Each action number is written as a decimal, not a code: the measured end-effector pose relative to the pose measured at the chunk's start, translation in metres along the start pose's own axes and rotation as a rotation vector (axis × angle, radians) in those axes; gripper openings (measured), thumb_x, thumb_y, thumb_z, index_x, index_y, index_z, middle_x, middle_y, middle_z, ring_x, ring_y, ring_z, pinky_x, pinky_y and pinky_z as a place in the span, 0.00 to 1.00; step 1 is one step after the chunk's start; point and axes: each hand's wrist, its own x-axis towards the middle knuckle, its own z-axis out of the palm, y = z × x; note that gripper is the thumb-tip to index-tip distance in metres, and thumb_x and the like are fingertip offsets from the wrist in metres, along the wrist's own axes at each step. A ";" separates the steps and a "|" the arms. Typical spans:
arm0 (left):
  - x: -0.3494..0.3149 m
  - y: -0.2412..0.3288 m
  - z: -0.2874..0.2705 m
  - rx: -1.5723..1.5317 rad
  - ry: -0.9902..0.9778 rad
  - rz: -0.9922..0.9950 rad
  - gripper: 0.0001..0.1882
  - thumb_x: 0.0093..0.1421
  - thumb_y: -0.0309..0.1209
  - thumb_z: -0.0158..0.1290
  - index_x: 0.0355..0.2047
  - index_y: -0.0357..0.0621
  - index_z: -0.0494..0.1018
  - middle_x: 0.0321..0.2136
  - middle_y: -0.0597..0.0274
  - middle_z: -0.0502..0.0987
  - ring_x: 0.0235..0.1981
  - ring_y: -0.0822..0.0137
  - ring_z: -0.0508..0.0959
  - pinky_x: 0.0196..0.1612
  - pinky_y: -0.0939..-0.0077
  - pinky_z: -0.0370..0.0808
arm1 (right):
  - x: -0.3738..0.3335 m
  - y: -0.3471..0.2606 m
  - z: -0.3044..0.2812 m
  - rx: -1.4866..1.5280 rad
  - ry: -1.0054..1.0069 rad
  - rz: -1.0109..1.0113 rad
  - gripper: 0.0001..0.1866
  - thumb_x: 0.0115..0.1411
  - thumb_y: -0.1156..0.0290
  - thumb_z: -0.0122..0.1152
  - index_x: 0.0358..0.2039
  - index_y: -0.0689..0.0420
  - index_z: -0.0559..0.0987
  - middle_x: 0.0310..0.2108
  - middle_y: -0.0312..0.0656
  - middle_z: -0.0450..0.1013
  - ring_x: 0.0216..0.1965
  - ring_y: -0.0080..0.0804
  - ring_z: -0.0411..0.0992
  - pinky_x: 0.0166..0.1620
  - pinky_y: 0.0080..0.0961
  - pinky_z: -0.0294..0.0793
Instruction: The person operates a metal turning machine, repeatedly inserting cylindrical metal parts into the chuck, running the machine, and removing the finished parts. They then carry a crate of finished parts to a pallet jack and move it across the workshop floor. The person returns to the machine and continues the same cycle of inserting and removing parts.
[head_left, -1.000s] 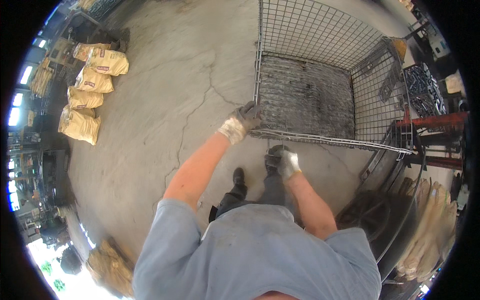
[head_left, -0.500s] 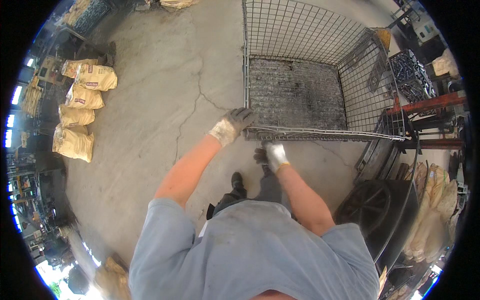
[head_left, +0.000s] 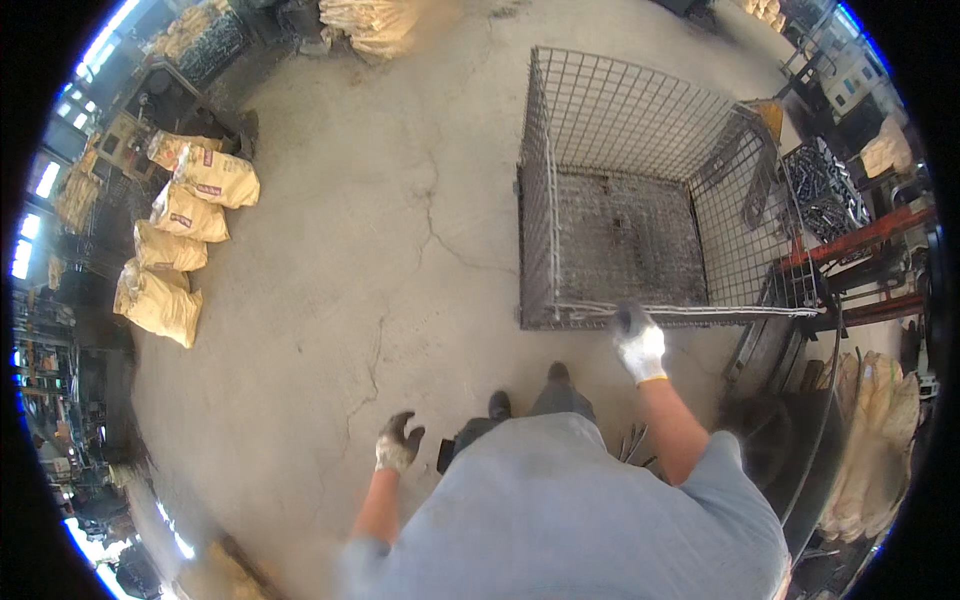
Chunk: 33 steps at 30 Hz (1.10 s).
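A large wire mesh cage (head_left: 620, 320) with a dark, dirty bottom stands ahead of me and to the right. My right hand (head_left: 640, 348), in a white glove with dark fingers, is at the cage's near edge. Its slightly blurred fingers are curled over the front rim. Low over the floor and left of my body is my left hand (head_left: 398, 442). It wears a similar stained glove and holds nothing, with thumb and fingers apart.
Several yellowish sacks (head_left: 195, 215) lie in a row at the left. Right of the cage are orange metal bars (head_left: 870, 238) and a bin of dark metal parts (head_left: 825, 190). More pale sacks (head_left: 865, 440) stand at the lower right. Cracks run across the concrete floor (head_left: 330, 260).
My left hand has come off the cage's left corner and dropped back toward my body, opening. My right hand has shifted right along the front rim. The cage sits farther right and lower in view.
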 end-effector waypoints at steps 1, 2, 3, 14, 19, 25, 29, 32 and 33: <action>-0.004 -0.016 -0.006 -0.001 -0.005 -0.058 0.25 0.61 0.39 0.65 0.57 0.47 0.77 0.55 0.49 0.80 0.57 0.51 0.81 0.59 0.59 0.78 | 0.016 -0.014 -0.003 -0.003 -0.055 -0.008 0.22 0.63 0.60 0.61 0.55 0.53 0.80 0.48 0.51 0.82 0.47 0.54 0.81 0.49 0.44 0.81; -0.001 -0.026 -0.010 0.017 0.001 -0.053 0.26 0.60 0.39 0.66 0.57 0.45 0.78 0.53 0.50 0.82 0.54 0.54 0.82 0.57 0.60 0.79 | 0.034 -0.029 0.005 -0.034 -0.054 0.022 0.25 0.62 0.56 0.62 0.57 0.53 0.78 0.51 0.52 0.80 0.48 0.55 0.81 0.49 0.45 0.81; 0.005 -0.032 -0.015 0.041 0.005 -0.060 0.26 0.60 0.40 0.66 0.57 0.44 0.78 0.51 0.51 0.83 0.51 0.56 0.83 0.55 0.61 0.80 | 0.055 -0.039 0.016 -0.022 -0.009 0.009 0.29 0.62 0.52 0.62 0.59 0.53 0.77 0.53 0.52 0.79 0.50 0.56 0.80 0.49 0.46 0.81; 0.244 0.072 -0.125 -0.012 -0.158 0.234 0.25 0.65 0.45 0.62 0.57 0.45 0.78 0.56 0.53 0.81 0.56 0.56 0.82 0.59 0.64 0.78 | 0.296 -0.053 0.159 -0.233 -0.137 0.368 0.34 0.51 0.39 0.68 0.43 0.59 0.88 0.45 0.56 0.83 0.50 0.54 0.81 0.52 0.43 0.79; 0.347 -0.001 -0.183 -0.122 -0.156 -0.115 0.26 0.66 0.45 0.60 0.60 0.46 0.76 0.57 0.55 0.81 0.59 0.55 0.80 0.62 0.63 0.75 | 0.398 -0.034 0.201 -0.259 -0.223 0.346 0.32 0.55 0.43 0.63 0.43 0.62 0.86 0.44 0.59 0.82 0.51 0.54 0.81 0.49 0.46 0.78; 0.339 -0.184 -0.223 0.743 -0.736 -0.047 0.30 0.75 0.52 0.40 0.61 0.42 0.76 0.66 0.54 0.73 0.66 0.55 0.72 0.67 0.60 0.68 | 0.389 0.016 0.208 0.556 -0.206 0.891 0.16 0.66 0.61 0.64 0.47 0.58 0.85 0.44 0.42 0.80 0.43 0.38 0.77 0.46 0.40 0.76; 0.354 -0.246 -0.251 0.442 -0.629 -0.546 0.27 0.75 0.48 0.42 0.60 0.41 0.76 0.62 0.49 0.76 0.62 0.55 0.77 0.64 0.59 0.72 | 0.382 -0.027 0.191 0.082 -0.162 0.908 0.16 0.66 0.61 0.63 0.47 0.58 0.85 0.44 0.42 0.80 0.43 0.39 0.77 0.45 0.40 0.76; 0.448 -0.289 -0.316 0.443 -0.613 -0.538 0.28 0.74 0.50 0.43 0.60 0.41 0.77 0.61 0.48 0.77 0.61 0.55 0.77 0.63 0.59 0.73 | 0.378 -0.090 0.189 -0.151 -0.114 0.961 0.16 0.66 0.61 0.63 0.47 0.58 0.85 0.44 0.43 0.80 0.43 0.39 0.77 0.45 0.41 0.76; 0.493 -0.301 -0.349 0.472 -0.599 -0.515 0.29 0.74 0.50 0.43 0.60 0.41 0.77 0.61 0.48 0.77 0.61 0.55 0.77 0.63 0.59 0.73 | 0.375 -0.110 0.192 -0.210 -0.106 0.984 0.16 0.66 0.61 0.63 0.47 0.58 0.85 0.44 0.43 0.80 0.43 0.39 0.77 0.45 0.41 0.76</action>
